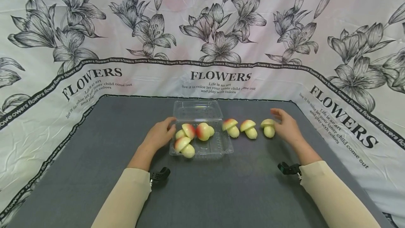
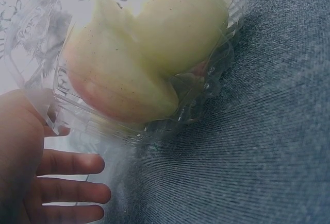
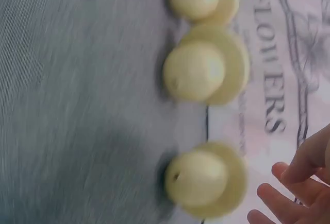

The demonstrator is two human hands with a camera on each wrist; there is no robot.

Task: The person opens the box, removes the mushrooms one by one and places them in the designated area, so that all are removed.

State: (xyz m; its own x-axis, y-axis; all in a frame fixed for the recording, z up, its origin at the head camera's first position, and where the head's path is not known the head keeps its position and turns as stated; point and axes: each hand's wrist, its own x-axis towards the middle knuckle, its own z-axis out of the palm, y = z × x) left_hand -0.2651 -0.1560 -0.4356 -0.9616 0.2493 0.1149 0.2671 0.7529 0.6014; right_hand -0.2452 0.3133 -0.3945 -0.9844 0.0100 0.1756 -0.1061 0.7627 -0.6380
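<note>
A clear plastic clamshell box point(image 1: 218, 147) lies with its lid point(image 1: 197, 110) folded back. Inside are three toy mushrooms with red-and-yellow caps: one at the back left point(image 1: 189, 130), another at the front left point(image 1: 186, 147) and a third near the middle point(image 1: 202, 132). My left hand point(image 1: 159, 133) is at the box's left side, its fingers point(image 2: 72, 190) extended and its upper part partly behind the plastic. Outside, to the right, three more mushrooms form a row: near point(image 1: 232, 128), middle point(image 1: 250, 129) and far right point(image 1: 269, 128). Beside the last one is my right hand point(image 1: 287, 127), fingers loosely bent, holding nothing.
A dark grey cloth covers the table point(image 1: 221, 192). Behind it and along both sides hangs a white curtain point(image 1: 152, 76) printed with flowers and lettering. Dark bands point(image 1: 161, 174) are at both wrists.
</note>
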